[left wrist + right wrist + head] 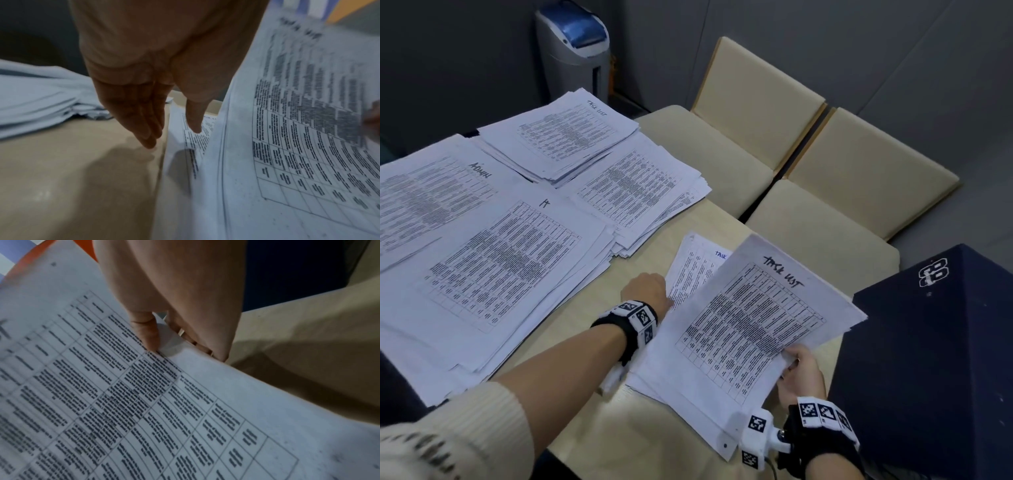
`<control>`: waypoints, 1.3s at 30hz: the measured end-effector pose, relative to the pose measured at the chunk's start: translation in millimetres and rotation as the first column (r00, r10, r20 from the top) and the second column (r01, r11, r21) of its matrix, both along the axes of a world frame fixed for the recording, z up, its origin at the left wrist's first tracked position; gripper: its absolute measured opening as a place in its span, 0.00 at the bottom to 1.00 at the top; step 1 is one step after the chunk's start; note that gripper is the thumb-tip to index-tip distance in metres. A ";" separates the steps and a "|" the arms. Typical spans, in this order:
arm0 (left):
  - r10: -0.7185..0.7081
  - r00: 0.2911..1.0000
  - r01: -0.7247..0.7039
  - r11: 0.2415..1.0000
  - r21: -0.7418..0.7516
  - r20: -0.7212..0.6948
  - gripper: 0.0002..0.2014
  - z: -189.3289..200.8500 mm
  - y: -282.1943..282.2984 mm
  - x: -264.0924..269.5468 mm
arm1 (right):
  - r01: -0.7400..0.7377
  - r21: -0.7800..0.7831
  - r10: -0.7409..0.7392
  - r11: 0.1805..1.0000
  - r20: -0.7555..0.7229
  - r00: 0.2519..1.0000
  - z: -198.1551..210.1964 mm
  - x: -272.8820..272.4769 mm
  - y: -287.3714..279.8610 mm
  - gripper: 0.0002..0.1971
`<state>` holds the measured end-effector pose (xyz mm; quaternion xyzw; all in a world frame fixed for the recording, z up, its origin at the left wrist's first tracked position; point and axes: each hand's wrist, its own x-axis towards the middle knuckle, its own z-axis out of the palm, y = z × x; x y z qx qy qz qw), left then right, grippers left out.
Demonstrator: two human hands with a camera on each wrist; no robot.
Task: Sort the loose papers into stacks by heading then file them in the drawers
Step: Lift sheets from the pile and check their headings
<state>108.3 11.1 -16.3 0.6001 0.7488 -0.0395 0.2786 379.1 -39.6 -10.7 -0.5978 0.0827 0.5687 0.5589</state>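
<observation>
Sorting continues: right hand (800, 371) pinches a "Task List" sheet (750, 318), left hand (645, 287) lies slack-fingered on the sheet beneath (693, 265), likely bound next for the matching stack (561, 137).

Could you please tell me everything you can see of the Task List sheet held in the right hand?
The Task List sheet is white paper with a handwritten black heading over a printed grid of dense text. It tops a thin bundle, tilted off the table. The right hand pinches its right edge, thumb on top.

Grey walls (465, 51), seemingly beige chairs (756, 102)
</observation>
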 end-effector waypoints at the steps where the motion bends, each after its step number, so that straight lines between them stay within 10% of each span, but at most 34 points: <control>1: 0.015 1.000 -0.015 1.000 -0.026 0.013 0.18 -2.3 0.7 0.6 | -0.028 -0.001 0.028 1.000 0.062 0.998 -0.1 -0.1 -2.9 0.12; 12: -0.399 0.879 0.433 0.897 0.087 -0.262 0.09 22.9 2.1 14.6 | -0.078 -0.097 0.100 0.992 0.237 0.966 -17.4 8.3 -9.0 0.12; 16: -0.228 0.934 0.175 0.963 0.207 0.275 0.13 13.2 4.4 8.5 | -0.047 -0.074 0.057 0.996 0.137 0.989 -16.8 10.7 -2.4 0.15; 21: 0.042 0.595 0.052 0.995 -0.090 0.803 0.20 3.0 -5.6 0.3 | -0.224 -0.016 0.222 0.974 0.240 0.945 -14.5 6.5 -7.9 0.07; 28: 0.128 0.407 0.066 0.983 -0.169 0.904 0.28 -0.2 -11.5 -3.4 | -0.242 -0.041 0.239 0.969 0.386 0.891 -4.5 -3.6 -3.2 0.06; 34: 0.099 0.430 -0.336 0.940 0.057 0.897 0.13 26.7 12.1 19.1 | -0.411 0.196 0.258 0.890 0.527 0.810 65.5 -40.3 22.9 0.08; 39: -0.137 0.456 -0.388 0.859 0.335 0.879 0.17 66.0 24.2 17.2 | -0.433 0.227 0.152 0.872 0.716 0.682 84.9 -58.5 43.4 0.09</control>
